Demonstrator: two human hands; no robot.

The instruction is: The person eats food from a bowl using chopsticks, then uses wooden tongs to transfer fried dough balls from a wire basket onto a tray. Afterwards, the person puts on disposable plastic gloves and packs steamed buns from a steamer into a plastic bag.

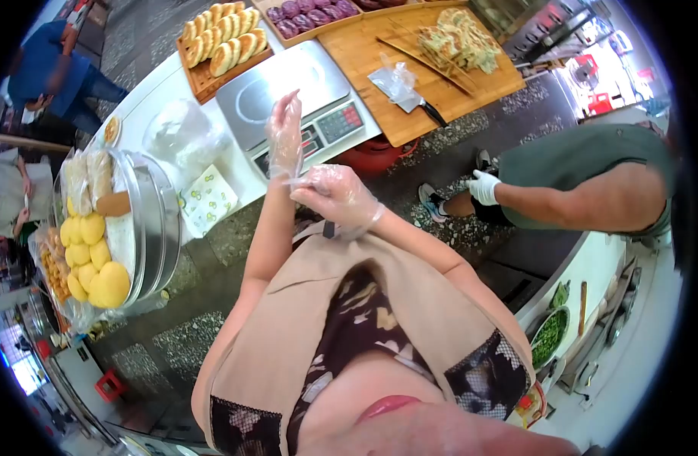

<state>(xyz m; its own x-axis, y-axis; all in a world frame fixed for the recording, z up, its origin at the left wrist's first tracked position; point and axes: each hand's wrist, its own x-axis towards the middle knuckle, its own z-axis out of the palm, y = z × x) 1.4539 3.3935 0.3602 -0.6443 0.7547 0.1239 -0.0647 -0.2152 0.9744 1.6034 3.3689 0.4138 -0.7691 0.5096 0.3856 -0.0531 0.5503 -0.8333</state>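
My left hand (285, 131) wears a thin clear plastic glove. Its fingers stretch forward over the near edge of a digital kitchen scale (288, 83) and hold nothing. At the left wrist, my right hand (335, 194), also in a clear glove, is closed with its fingers pinching the cuff of the left plastic glove (287, 163). The scale's steel plate lies bare beyond the hands, and its keypad (340, 121) faces me. Left of the scale lie a crumpled clear plastic bag (180, 133) and a patterned paper sheet (208, 199).
A wooden tray of browned buns (223, 42) and purple pastries (311, 15) stand behind. Right, a cutting board (379, 61) bears a knife (410, 99), chopsticks and shredded flatbread. Steamers (140, 220) hold yellow buns. A co-worker's gloved hand (484, 187) is at right.
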